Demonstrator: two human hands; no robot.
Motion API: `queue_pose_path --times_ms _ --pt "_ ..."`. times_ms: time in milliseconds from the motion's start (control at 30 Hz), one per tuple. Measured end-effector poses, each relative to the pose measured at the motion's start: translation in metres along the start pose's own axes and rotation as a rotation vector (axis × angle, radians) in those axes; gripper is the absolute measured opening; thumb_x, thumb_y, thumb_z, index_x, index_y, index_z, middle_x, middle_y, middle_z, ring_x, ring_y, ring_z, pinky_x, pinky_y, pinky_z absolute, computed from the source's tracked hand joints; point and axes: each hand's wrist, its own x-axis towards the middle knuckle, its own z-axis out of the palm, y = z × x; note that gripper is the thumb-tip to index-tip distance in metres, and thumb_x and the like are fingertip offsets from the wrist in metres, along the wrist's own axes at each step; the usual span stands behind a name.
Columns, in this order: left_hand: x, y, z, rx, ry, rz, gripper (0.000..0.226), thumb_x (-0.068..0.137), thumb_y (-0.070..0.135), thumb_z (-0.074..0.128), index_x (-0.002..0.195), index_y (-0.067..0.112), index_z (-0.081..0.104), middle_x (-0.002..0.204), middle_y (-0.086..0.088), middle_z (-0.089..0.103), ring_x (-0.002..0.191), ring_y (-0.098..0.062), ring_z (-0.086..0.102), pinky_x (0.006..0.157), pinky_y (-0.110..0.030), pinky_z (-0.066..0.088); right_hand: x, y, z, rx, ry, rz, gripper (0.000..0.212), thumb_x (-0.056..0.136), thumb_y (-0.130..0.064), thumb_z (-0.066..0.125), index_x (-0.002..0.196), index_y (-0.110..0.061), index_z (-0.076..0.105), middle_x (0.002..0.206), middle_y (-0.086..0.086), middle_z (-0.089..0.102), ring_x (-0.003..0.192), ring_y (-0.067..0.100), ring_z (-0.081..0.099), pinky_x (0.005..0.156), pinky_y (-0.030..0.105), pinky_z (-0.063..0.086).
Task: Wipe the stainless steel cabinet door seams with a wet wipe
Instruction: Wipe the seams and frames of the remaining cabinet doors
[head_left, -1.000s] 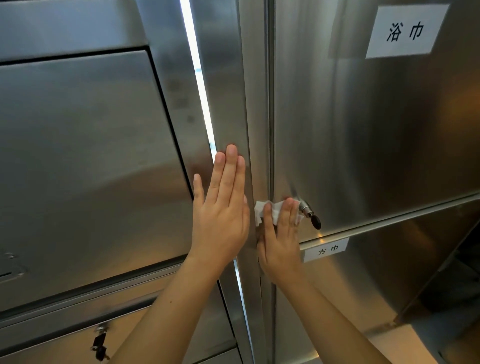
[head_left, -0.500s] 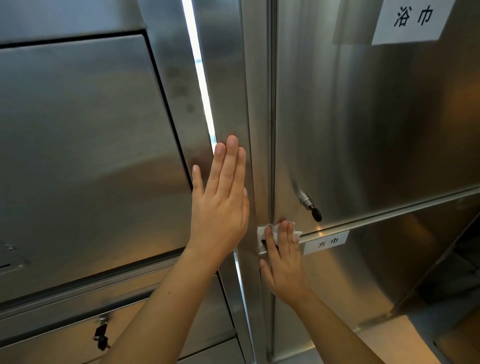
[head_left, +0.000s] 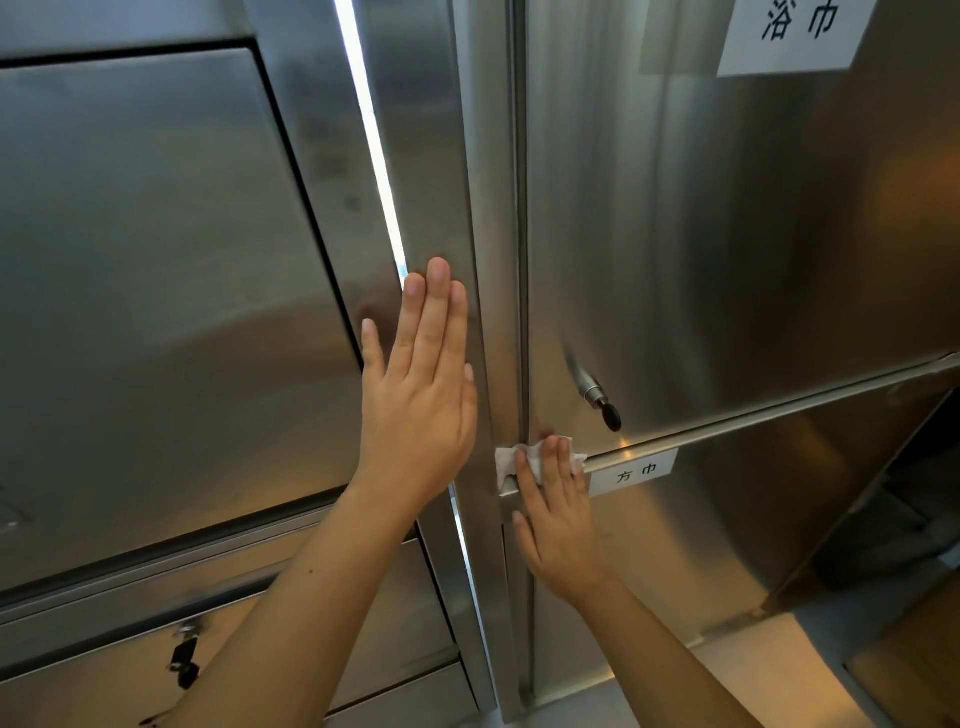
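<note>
Head view. The right hand (head_left: 558, 519) lies flat against the cabinet front, fingers straight and close together. Its fingertips press the wet wipe (head_left: 506, 467) onto the steel, and no pinch or curl is visible. The wipe is bunched under and just left of those fingertips, at the corner where the vertical seam (head_left: 521, 234) running up from the hand meets the horizontal seam (head_left: 779, 410) leading off to the hand's right. The left hand (head_left: 421, 395) is spread flat, fingers extended and touching one another, on the steel upright (head_left: 415, 156) just left of the right hand; it holds nothing and appears to brace the body.

A key (head_left: 605, 408) stands in its lock just above and right of the right fingertips. A small paper label (head_left: 636, 472) sits immediately to their right, below the horizontal seam.

Step in hand, as judged: wiping is under way at the seam junction, with long stretches of seam unwiped or of unknown state. The next move calls for a choice of direction, down the vertical line or rightward along the horizontal one. Going rightward, pressure must stay on the seam, clearing the key above and sparing the paper label from wetting.
</note>
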Motion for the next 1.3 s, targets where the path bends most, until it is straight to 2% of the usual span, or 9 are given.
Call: queue_pose_path --times_ms 167,467,600,767,900,1000,1167,1233,1300 --pt "0.000 -0.001 -0.004 -0.025 -0.018 0.000 0.062 0.092 0.018 0.034 0.145 0.007 0.004 0.151 -0.002 -0.002 0.141 -0.012 -0.012 0.113 -0.050 -0.001 -0.001 -0.002 -0.006 0.092 -0.001 0.008 0.075 0.090 -0.027 0.037 0.148 -0.013 -0.007 0.156 0.004 -0.017 0.143 0.026 -0.005 0.116 0.041 0.001" --pt "0.000 -0.002 -0.009 -0.022 -0.057 0.001 0.060 0.093 0.020 0.031 0.145 0.008 0.004 0.152 -0.002 -0.003 0.141 -0.013 -0.010 0.112 -0.052 0.003 -0.001 -0.018 -0.026 0.209 0.139 -0.071 0.071 0.092 -0.025 0.036 0.148 -0.007 -0.004 0.157 0.005 -0.012 0.144 0.023 -0.002 0.117 0.036 0.001" --pt "0.000 -0.001 -0.009 -0.017 -0.055 -0.003 0.062 0.093 0.021 0.031 0.146 0.008 0.002 0.152 0.000 -0.005 0.141 -0.013 -0.011 0.112 -0.051 0.002 0.001 -0.018 -0.021 0.196 0.032 -0.158 0.073 0.091 -0.025 0.038 0.148 -0.006 -0.003 0.157 0.009 -0.007 0.144 0.025 0.001 0.117 0.038 0.004" --pt "-0.001 -0.002 -0.009 -0.009 -0.051 0.001 0.062 0.093 0.021 0.031 0.146 0.009 0.000 0.152 0.002 -0.006 0.141 -0.013 -0.011 0.112 -0.049 0.001 0.009 -0.016 -0.007 0.075 -0.106 -0.169 0.079 0.091 -0.034 0.039 0.147 -0.006 -0.009 0.151 0.021 0.017 0.144 0.023 0.000 0.115 0.039 0.007" --pt "0.000 -0.002 -0.009 -0.001 -0.054 0.002 0.063 0.093 0.021 0.032 0.146 0.010 0.000 0.152 0.002 -0.007 0.141 -0.012 -0.012 0.112 -0.049 0.002 0.005 -0.017 -0.001 0.008 -0.144 -0.120 0.078 0.094 -0.048 0.030 0.147 -0.006 -0.009 0.155 0.015 0.001 0.143 0.027 0.004 0.115 0.043 0.004" --pt "0.000 -0.002 -0.010 -0.002 -0.061 -0.004 0.062 0.093 0.021 0.031 0.146 0.009 0.000 0.152 0.001 -0.007 0.141 -0.012 -0.012 0.112 -0.049 0.002 0.001 -0.017 -0.002 -0.015 -0.154 -0.111 0.078 0.094 -0.051 0.030 0.147 -0.007 -0.007 0.155 0.015 0.003 0.142 0.028 0.009 0.114 0.046 0.008" --pt "0.000 -0.001 -0.010 -0.001 -0.073 -0.014 0.061 0.093 0.022 0.030 0.145 0.009 0.001 0.152 0.000 -0.005 0.141 -0.011 -0.013 0.112 -0.049 0.002 -0.008 -0.021 -0.003 -0.025 -0.103 -0.134 0.068 0.091 -0.049 0.038 0.146 -0.017 0.018 0.150 0.019 0.023 0.138 0.035 0.025 0.109 0.054 0.024" --pt "0.000 0.000 -0.010 0.000 -0.074 -0.020 0.062 0.093 0.023 0.030 0.146 0.010 0.001 0.152 0.001 -0.006 0.141 -0.011 -0.012 0.112 -0.049 0.002 -0.005 -0.022 -0.004 -0.018 -0.091 -0.118 0.068 0.090 -0.049 0.038 0.147 -0.018 0.017 0.150 0.018 0.025 0.138 0.033 0.026 0.109 0.054 0.025" --pt "-0.001 0.000 -0.010 -0.003 -0.075 -0.024 0.062 0.093 0.023 0.030 0.146 0.010 0.000 0.152 0.001 -0.007 0.141 -0.012 -0.012 0.112 -0.049 0.002 0.005 -0.023 -0.008 -0.006 -0.074 -0.131 0.069 0.093 -0.049 0.034 0.149 -0.020 0.007 0.150 0.017 0.023 0.139 0.030 0.022 0.110 0.055 0.020"
